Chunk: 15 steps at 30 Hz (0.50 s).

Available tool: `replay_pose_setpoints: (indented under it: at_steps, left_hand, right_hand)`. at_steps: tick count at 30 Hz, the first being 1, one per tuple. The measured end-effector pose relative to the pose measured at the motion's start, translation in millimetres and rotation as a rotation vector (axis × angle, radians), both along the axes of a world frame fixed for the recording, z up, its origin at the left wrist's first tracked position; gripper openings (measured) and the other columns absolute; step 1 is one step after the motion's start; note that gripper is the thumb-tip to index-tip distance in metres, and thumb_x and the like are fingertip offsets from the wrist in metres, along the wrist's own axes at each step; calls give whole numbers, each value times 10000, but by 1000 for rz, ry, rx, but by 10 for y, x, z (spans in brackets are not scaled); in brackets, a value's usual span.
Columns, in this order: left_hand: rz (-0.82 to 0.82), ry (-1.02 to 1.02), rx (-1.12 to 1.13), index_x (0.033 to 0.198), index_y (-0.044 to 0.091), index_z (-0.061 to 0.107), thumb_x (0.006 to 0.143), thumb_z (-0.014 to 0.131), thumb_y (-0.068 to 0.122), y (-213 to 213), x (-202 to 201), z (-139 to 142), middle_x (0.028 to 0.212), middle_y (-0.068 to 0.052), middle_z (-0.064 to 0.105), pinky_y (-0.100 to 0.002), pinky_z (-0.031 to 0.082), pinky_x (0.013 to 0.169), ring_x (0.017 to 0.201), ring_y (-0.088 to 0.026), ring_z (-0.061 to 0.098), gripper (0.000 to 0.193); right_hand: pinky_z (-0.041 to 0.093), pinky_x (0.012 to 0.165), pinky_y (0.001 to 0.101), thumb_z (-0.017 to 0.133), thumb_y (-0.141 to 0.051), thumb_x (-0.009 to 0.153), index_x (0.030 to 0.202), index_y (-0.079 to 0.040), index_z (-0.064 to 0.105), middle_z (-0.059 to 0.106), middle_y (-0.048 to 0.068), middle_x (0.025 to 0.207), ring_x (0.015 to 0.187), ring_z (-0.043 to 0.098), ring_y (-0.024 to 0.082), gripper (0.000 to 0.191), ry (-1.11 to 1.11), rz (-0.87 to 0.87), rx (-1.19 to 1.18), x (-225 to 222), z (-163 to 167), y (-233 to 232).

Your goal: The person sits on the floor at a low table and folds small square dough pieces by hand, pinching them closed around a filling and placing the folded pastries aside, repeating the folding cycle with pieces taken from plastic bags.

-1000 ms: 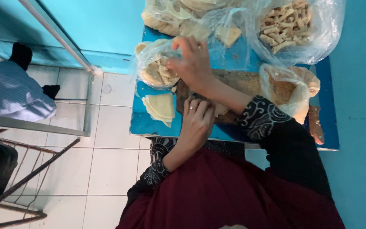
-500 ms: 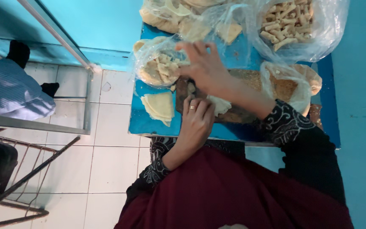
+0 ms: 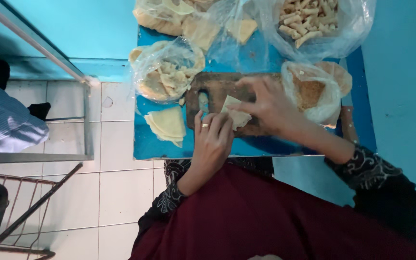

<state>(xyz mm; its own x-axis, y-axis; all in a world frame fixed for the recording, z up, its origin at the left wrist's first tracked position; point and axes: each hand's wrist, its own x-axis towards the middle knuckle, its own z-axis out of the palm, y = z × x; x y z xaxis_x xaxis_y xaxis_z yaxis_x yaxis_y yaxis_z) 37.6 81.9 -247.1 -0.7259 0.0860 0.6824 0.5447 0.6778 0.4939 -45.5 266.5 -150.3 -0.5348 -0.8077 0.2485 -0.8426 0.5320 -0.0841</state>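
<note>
On a dark wooden board [image 3: 217, 86] lies a thin pale pastry sheet [image 3: 234, 113]. My left hand [image 3: 213, 137], with a ring on one finger, presses fingertips on the sheet's near edge. My right hand [image 3: 266, 103] pinches the sheet's right side, fingers curled over it. A small dab of filling [image 3: 203, 100] sits on the board to the left of the sheet. A stack of folded pale sheets [image 3: 166, 125] lies on the blue table [image 3: 143, 144] left of my left hand.
A plastic bag of filling pieces [image 3: 167, 72] stands left of the board. A bag of brown crumbs [image 3: 311, 91] is at the right. Bags of rolled pastries [image 3: 309, 19] and wrappers [image 3: 169, 14] are at the back. White floor tiles [image 3: 121, 192], a metal rail and another person's sleeve [image 3: 6, 120] lie left.
My right hand has come back from the bag of filling at the left and now grips the pastry sheet on the board. My left hand stayed on the sheet.
</note>
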Motion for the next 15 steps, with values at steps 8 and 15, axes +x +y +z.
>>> replay_pose_setpoints:
  at_steps: [8, 15]
  left_hand:
    - [20, 15, -10, 1117, -5, 656, 884, 715, 59, 53, -10, -60, 1144, -119, 587, -585, 380, 1126, 1126, -316, 568, 248]
    - [41, 27, -29, 1085, -5, 659, 884, 716, 69, 96, 29, -71, 1141, -120, 608, -591, 359, 1131, 1108, -316, 575, 222]
  right_hand:
    - [406, 1025, 510, 658, -531, 944, 1456, -171, 620, 500, 116, 1464, 1189, 508, 295, 627, 423, -59, 109, 194, -263, -13]
    - [398, 1086, 500, 636, -283, 904, 1337, -137, 680, 524, 12, 1482, 1201, 504, 204, 459, 863, -98, 550, 241, -335, 8]
